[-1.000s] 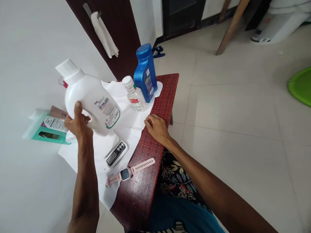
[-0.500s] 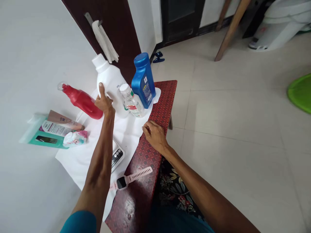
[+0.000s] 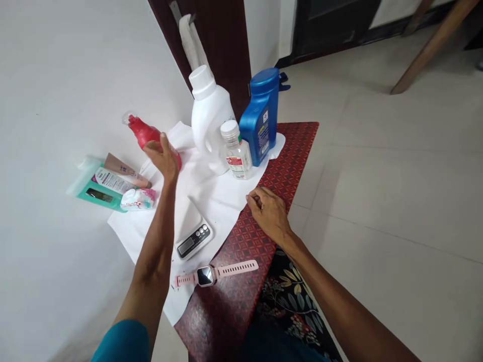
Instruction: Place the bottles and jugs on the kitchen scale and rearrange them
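On the red table (image 3: 299,146), the right hand (image 3: 268,212) rests loosely curled.

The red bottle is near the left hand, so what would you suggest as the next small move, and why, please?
Probably the left hand should close around the red bottle: it overlaps the bottle in view, thumb raised and contact unclear, while the white jug stands upright, free of either hand.

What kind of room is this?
Probably a room in someone's home, though I can't tell which. A white towel hangs on the door handle, the floor is tiled, and a pink smartwatch lies partly on a red patterned table.
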Available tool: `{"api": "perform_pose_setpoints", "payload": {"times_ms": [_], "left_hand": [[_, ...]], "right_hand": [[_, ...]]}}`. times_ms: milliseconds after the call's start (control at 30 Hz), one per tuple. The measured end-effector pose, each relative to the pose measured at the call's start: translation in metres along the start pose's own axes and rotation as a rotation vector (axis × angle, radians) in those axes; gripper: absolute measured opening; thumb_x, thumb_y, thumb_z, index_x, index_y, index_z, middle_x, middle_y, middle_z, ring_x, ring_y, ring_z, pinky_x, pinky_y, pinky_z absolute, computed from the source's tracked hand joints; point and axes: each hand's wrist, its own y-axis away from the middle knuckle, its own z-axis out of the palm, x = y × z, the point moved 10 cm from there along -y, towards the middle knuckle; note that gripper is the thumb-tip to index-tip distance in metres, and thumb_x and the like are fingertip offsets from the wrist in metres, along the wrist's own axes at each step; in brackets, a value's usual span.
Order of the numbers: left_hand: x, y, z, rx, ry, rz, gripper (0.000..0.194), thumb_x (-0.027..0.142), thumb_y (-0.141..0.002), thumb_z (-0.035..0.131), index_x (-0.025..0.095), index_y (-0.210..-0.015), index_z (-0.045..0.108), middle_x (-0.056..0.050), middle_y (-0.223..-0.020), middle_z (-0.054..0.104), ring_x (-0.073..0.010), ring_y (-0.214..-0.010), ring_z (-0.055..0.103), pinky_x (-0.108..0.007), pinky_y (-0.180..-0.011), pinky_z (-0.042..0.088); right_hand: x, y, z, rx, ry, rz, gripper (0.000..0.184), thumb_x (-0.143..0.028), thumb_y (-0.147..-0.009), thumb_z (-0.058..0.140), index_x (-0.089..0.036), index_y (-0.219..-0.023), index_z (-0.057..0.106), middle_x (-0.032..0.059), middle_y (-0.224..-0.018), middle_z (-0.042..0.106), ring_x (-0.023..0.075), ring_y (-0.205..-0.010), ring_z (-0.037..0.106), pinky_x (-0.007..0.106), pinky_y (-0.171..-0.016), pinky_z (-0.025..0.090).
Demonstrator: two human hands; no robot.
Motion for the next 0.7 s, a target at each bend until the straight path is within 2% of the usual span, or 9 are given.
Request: {"api": "perform_pose_setpoints", "payload": {"times_ms": [67, 133, 267, 400, 467, 567, 633, 700], "left_hand": [[-0.01, -0.023, -0.034, 0.142, -0.09, -0.018, 0.044, 0.047, -0.105, 0.073, 0.024, -0.11, 0.036, -0.017, -0.142, 0.044, -0.0241, -0.14, 0.041, -0.045, -0.121, 0.03], [-0.026, -0.043, -0.048, 0.164, -0.16, -0.086, 0.048, 0.043, -0.102, 0.079, 0.024, -0.106, 0.035, -0.016, -0.138, 0.045, -0.0224, -0.135, 0.04, -0.043, -0.118, 0.03], [-0.066, -0.064, -0.039, 0.081, -0.194, -0.26, 0.049, 0.047, -0.101, 0.079, 0.026, -0.095, 0.035, -0.002, -0.105, 0.051, -0.0135, -0.1, 0.049, -0.036, -0.095, 0.039], [-0.096, -0.065, -0.021, 0.037, -0.163, -0.391, 0.047, 0.062, -0.107, 0.059, 0.027, -0.089, 0.034, 0.006, -0.082, 0.051, -0.0071, -0.077, 0.053, -0.033, -0.076, 0.038], [-0.102, -0.062, -0.012, 0.004, -0.139, -0.404, 0.048, 0.065, -0.108, 0.049, 0.025, -0.086, 0.037, 0.01, -0.07, 0.049, -0.0048, -0.066, 0.052, -0.032, -0.071, 0.036], [-0.102, -0.056, -0.005, -0.039, -0.1, -0.377, 0.054, 0.071, -0.108, 0.044, 0.022, -0.085, 0.043, 0.013, -0.059, 0.042, -0.0032, -0.056, 0.044, -0.03, -0.065, 0.036], [-0.099, -0.05, -0.006, -0.053, -0.077, -0.361, 0.057, 0.074, -0.108, 0.042, 0.023, -0.083, 0.043, 0.014, -0.055, 0.037, -0.003, -0.052, 0.04, -0.029, -0.062, 0.035], [-0.096, -0.041, -0.015, -0.026, -0.063, -0.344, 0.059, 0.076, -0.107, 0.044, 0.024, -0.08, 0.042, 0.013, -0.054, 0.035, -0.0034, -0.05, 0.037, -0.029, -0.06, 0.034]], "right_hand": [[0.001, 0.0, 0.0, 0.004, -0.001, -0.002, 0.019, -0.027, -0.098, 0.057, -0.026, -0.079, 0.056, 0.0052, -0.084, 0.066, 0.0215, -0.072, 0.061, 0.036, -0.074, 0.045], [0.001, 0.0, 0.0, 0.009, -0.001, -0.001, 0.019, -0.026, -0.098, 0.058, -0.026, -0.079, 0.057, 0.0049, -0.083, 0.066, 0.0216, -0.072, 0.061, 0.036, -0.074, 0.045], [0.002, 0.0, 0.0, 0.007, 0.003, 0.007, 0.019, -0.026, -0.098, 0.058, -0.026, -0.079, 0.056, 0.0046, -0.083, 0.066, 0.021, -0.071, 0.06, 0.036, -0.074, 0.046], [0.002, -0.001, 0.001, 0.003, 0.031, 0.013, 0.019, -0.026, -0.098, 0.058, -0.026, -0.079, 0.057, 0.0048, -0.083, 0.066, 0.0211, -0.071, 0.06, 0.036, -0.075, 0.046], [0.002, -0.001, 0.001, 0.003, 0.035, 0.015, 0.019, -0.026, -0.098, 0.058, -0.025, -0.079, 0.056, 0.005, -0.084, 0.066, 0.0213, -0.072, 0.06, 0.036, -0.076, 0.045], [0.001, -0.001, 0.0, 0.005, 0.029, 0.024, 0.019, -0.025, -0.098, 0.057, -0.025, -0.079, 0.056, 0.0052, -0.084, 0.066, 0.0212, -0.072, 0.06, 0.036, -0.076, 0.045], [0.001, -0.001, 0.0, 0.002, 0.025, 0.028, 0.018, -0.024, -0.097, 0.057, -0.025, -0.079, 0.056, 0.0051, -0.085, 0.067, 0.021, -0.072, 0.06, 0.035, -0.075, 0.045], [0.001, -0.001, 0.001, -0.009, 0.025, 0.029, 0.018, -0.023, -0.098, 0.058, -0.025, -0.079, 0.056, 0.0048, -0.085, 0.067, 0.0207, -0.072, 0.06, 0.035, -0.075, 0.045]]}}
